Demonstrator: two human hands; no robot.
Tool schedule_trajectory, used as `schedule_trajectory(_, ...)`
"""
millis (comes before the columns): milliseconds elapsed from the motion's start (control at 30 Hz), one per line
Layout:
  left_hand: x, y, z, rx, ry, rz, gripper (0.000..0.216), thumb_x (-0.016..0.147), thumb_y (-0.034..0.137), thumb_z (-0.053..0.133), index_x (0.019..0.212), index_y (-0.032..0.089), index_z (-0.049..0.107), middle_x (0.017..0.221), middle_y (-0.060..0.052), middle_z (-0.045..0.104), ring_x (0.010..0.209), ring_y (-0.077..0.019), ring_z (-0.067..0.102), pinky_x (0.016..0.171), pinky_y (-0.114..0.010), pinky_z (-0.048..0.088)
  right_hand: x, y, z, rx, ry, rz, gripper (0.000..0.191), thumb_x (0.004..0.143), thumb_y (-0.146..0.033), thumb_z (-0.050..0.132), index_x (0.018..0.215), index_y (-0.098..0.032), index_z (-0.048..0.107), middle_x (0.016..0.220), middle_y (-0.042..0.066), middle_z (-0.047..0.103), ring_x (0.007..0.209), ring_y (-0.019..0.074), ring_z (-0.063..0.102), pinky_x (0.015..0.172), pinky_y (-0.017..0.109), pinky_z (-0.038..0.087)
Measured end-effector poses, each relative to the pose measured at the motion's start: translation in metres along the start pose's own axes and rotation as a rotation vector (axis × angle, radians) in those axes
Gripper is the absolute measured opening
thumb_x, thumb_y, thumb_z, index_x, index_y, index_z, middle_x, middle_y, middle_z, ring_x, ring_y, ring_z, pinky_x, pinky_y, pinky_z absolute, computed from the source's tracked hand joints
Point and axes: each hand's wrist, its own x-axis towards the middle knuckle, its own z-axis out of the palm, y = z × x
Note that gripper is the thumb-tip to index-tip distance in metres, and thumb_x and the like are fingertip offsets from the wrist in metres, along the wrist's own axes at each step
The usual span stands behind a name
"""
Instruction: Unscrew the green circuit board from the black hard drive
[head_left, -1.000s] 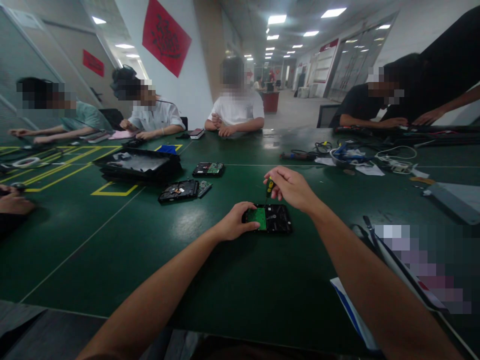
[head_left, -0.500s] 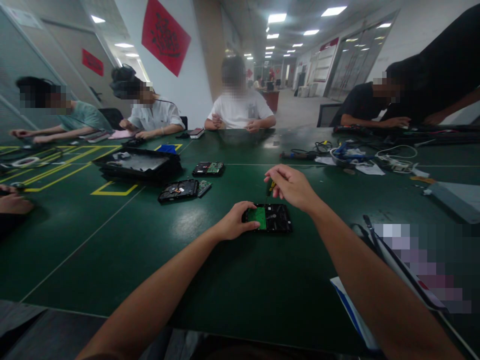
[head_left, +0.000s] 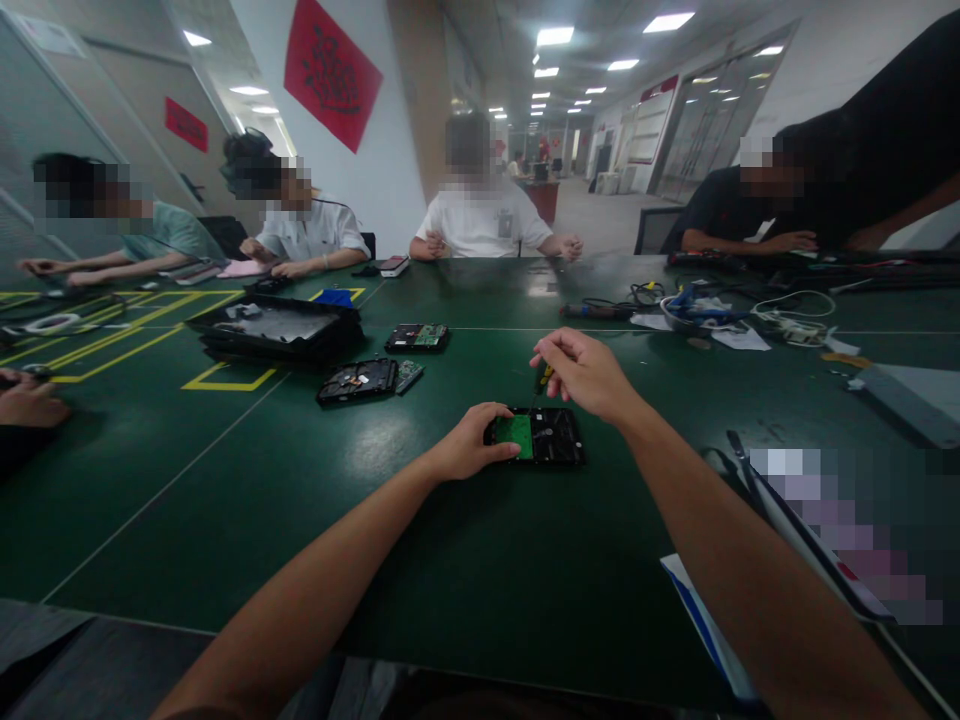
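A black hard drive (head_left: 556,437) with a green circuit board (head_left: 514,432) lies flat on the green table in front of me. My left hand (head_left: 474,442) grips its left end, the thumb along the near side and the fingers at the far edge. Above the drive, my right hand (head_left: 581,368) is closed around a screwdriver (head_left: 543,376) with a yellow and dark handle. The screwdriver points down, its thin shaft reaching the far edge of the board. Whether the tip sits in a screw is too small to tell.
Beyond my left hand lie two more hard drives (head_left: 417,337) (head_left: 358,381), a loose circuit board (head_left: 409,376) and a black tray (head_left: 281,328). Cables (head_left: 701,305) and papers are at the back right, a grey box (head_left: 911,400) at the right. Several people sit around the table.
My hands, the hard drive and the screwdriver stay almost in place. Across the table, the person in white has moved one hand outward, to the right in view.
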Motion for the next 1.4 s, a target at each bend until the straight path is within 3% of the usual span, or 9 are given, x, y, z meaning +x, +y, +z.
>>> schedule_trajectory(133, -0.0001, -0.0007, 0.0004, 0.005, 0.003, 0.001, 0.059, 0.082, 0.047, 0.072, 0.134, 0.026, 0.051, 0.141, -0.01, 0.051, 0.131, -0.0282, 0.048, 0.114, -0.05, 0.037, 0.0001, -0.0007, -0.0002, -0.034, -0.01, -0.045, 0.03, 0.097, -0.047, 0.047, 0.107, -0.024, 0.063, 0.097, 0.005, 0.071, 0.055, 0.0113, 0.061, 0.05, 0.028, 0.046)
schedule_trajectory(300, -0.0009, 0.0026, -0.0015, 0.004, -0.01, -0.015, 0.059, 0.082, 0.046, 0.072, 0.134, 0.025, 0.052, 0.142, -0.011, 0.05, 0.132, -0.0287, 0.047, 0.114, -0.05, 0.038, -0.0006, -0.0003, -0.0043, -0.141, 0.064, -0.063, 0.021, 0.091, -0.042, 0.057, 0.087, -0.021, 0.062, 0.084, 0.003, 0.07, 0.058, 0.0119, 0.06, 0.058, 0.028, 0.047)
schedule_trajectory(467, -0.0003, 0.002, -0.0008, -0.005, -0.006, -0.014, 0.06, 0.081, 0.046, 0.072, 0.133, 0.025, 0.052, 0.14, -0.01, 0.051, 0.131, -0.0287, 0.048, 0.114, -0.05, 0.038, -0.0005, 0.0003, -0.0006, -0.013, -0.003, -0.006, 0.028, 0.095, -0.047, 0.05, 0.096, -0.022, 0.062, 0.099, 0.006, 0.073, 0.049, 0.0093, 0.058, 0.046, 0.026, 0.042)
schedule_trajectory(600, 0.0003, 0.0009, 0.0, 0.003, -0.001, -0.021, 0.059, 0.081, 0.046, 0.073, 0.133, 0.026, 0.053, 0.14, -0.01, 0.052, 0.132, -0.0285, 0.048, 0.114, -0.05, 0.037, 0.0001, -0.0005, 0.0014, -0.001, -0.026, -0.011, 0.034, 0.097, -0.05, 0.045, 0.105, -0.025, 0.065, 0.093, 0.005, 0.072, 0.053, 0.0108, 0.06, 0.048, 0.026, 0.044)
schedule_trajectory(800, 0.0, 0.0019, -0.0008, -0.012, -0.004, -0.017, 0.059, 0.08, 0.046, 0.073, 0.133, 0.026, 0.053, 0.14, -0.01, 0.052, 0.13, -0.0291, 0.049, 0.113, -0.051, 0.039, -0.0013, -0.0021, -0.0044, -0.137, 0.029, -0.055, 0.032, 0.091, -0.052, 0.057, 0.086, -0.022, 0.065, 0.082, 0.004, 0.07, 0.065, 0.0145, 0.061, 0.059, 0.029, 0.047)
schedule_trajectory(1033, 0.0005, 0.0011, 0.0003, -0.006, 0.006, -0.006, 0.059, 0.08, 0.045, 0.073, 0.132, 0.026, 0.053, 0.139, -0.01, 0.053, 0.129, -0.0282, 0.05, 0.112, -0.049, 0.039, -0.0007, -0.0015, -0.0001, 0.003, -0.045, -0.01, 0.036, 0.096, -0.054, 0.048, 0.103, -0.023, 0.064, 0.102, 0.007, 0.072, 0.052, 0.0099, 0.059, 0.047, 0.027, 0.044)
schedule_trajectory(1133, 0.0008, 0.0012, 0.0008, 0.0, 0.009, -0.015, 0.058, 0.08, 0.045, 0.073, 0.131, 0.026, 0.054, 0.139, -0.01, 0.053, 0.129, -0.0289, 0.05, 0.112, -0.05, 0.039, -0.0003, -0.0017, 0.0009, 0.029, -0.056, 0.003, 0.037, 0.097, -0.053, 0.046, 0.109, -0.024, 0.066, 0.092, 0.006, 0.072, 0.056, 0.0118, 0.06, 0.049, 0.028, 0.045)
schedule_trajectory(1267, 0.0006, 0.0011, 0.001, -0.001, 0.005, -0.018, 0.059, 0.08, 0.046, 0.073, 0.132, 0.026, 0.053, 0.139, -0.01, 0.053, 0.13, -0.0292, 0.049, 0.113, -0.051, 0.038, -0.0009, -0.002, -0.0027, -0.062, -0.027, -0.035, 0.031, 0.093, -0.05, 0.054, 0.094, -0.023, 0.069, 0.082, 0.004, 0.07, 0.062, 0.0134, 0.06, 0.056, 0.029, 0.046)
schedule_trajectory(1400, 0.0002, 0.0015, 0.0006, -0.006, 0.007, -0.013, 0.058, 0.081, 0.046, 0.073, 0.132, 0.026, 0.053, 0.14, -0.01, 0.052, 0.13, -0.0287, 0.049, 0.114, -0.049, 0.038, -0.0009, -0.0009, -0.0051, -0.081, 0.022, -0.005, 0.027, 0.091, -0.046, 0.056, 0.088, -0.021, 0.066, 0.079, 0.003, 0.069, 0.058, 0.0128, 0.06, 0.052, 0.027, 0.044)
